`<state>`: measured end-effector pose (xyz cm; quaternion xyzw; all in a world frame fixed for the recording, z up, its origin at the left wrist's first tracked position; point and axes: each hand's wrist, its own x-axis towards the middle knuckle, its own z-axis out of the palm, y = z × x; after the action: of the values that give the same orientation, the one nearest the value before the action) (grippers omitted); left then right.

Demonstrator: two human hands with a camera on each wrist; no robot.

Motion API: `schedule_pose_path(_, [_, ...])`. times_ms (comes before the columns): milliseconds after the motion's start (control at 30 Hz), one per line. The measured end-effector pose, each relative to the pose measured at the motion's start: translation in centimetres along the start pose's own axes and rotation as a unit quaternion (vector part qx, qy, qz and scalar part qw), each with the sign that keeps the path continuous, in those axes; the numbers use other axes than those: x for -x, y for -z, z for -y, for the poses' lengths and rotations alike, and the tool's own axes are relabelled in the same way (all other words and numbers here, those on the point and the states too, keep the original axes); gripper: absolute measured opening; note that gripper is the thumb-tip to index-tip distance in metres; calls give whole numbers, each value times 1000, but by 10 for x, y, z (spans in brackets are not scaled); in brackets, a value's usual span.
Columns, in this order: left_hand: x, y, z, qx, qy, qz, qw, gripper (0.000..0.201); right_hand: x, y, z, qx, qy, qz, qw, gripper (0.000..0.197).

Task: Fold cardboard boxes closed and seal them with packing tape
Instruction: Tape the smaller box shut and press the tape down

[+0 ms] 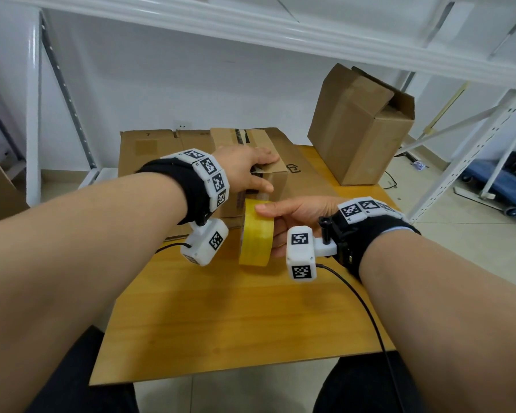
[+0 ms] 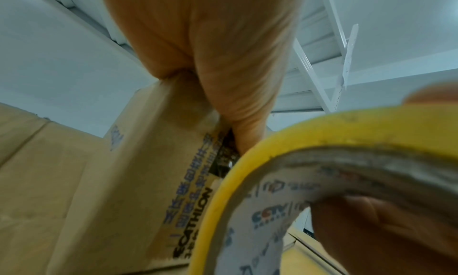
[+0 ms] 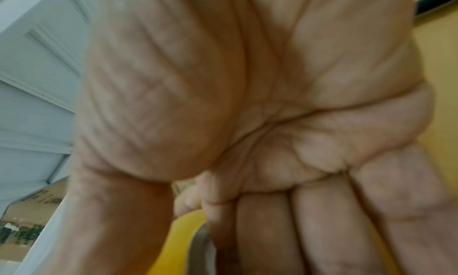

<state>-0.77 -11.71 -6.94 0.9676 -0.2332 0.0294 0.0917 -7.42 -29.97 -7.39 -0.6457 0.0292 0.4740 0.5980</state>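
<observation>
White wall (image 1: 161, 84) with socket (image 1: 182, 126); white metal shelving (image 1: 280, 28); wooden table (image 1: 236, 323); pale tiled floor (image 1: 459, 239); blue trolley (image 1: 501, 177) at right.

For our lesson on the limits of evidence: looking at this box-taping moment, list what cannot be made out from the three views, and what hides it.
- Small box contents: head view, left hand and flaps cover the opening.
- Tape's loose end: head view, hidden between the left thumb and the tape roll.
- Right hand fingertips: right wrist view, blurred palm fills the frame.
- Tall box interior: head view, flaps block it.
</observation>
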Motion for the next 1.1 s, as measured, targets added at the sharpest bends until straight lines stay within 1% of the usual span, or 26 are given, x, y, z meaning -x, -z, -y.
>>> schedule_pose_path(133, [0,-9,0,-35,7,-23,999,77,2,2,2,-10,2,-7,1000,28])
schedule_pose_path(233, [2,-13,-2,-50,4,-46,998,74,5,7,7,3,-16,-8,1000,30])
schedule_pose_path(333, [2,-14,-2,-53,2,-56,997,73,6,10,12,32,-32,-15,999,33])
schedule_pose_path(500, [3,-15,0,-61,-2,-50,997,74,6,3,8,16,-22,-12,1000,30])
schedule_pose_path(667, [5,-13,0,-82,-11,-34,996,78,3,5,3,23,3,-15,1000,41])
schedule_pose_path(800, [8,-14,-4,-84,-6,-47,995,77,5,7,2,13,8,-17,1000,37])
schedule_pose_path(933, [9,-12,-4,-80,-7,-45,996,79,5,6,1,25,1,2,1000,34])
schedule_pose_path(1000, [9,-10,-3,-77,-9,-44,996,79,5,7,0,40,1,13,999,38])
schedule_pose_path(1100, [11,-6,-2,-60,-26,-36,997,79,8,10,-1,31,10,6,999,51])
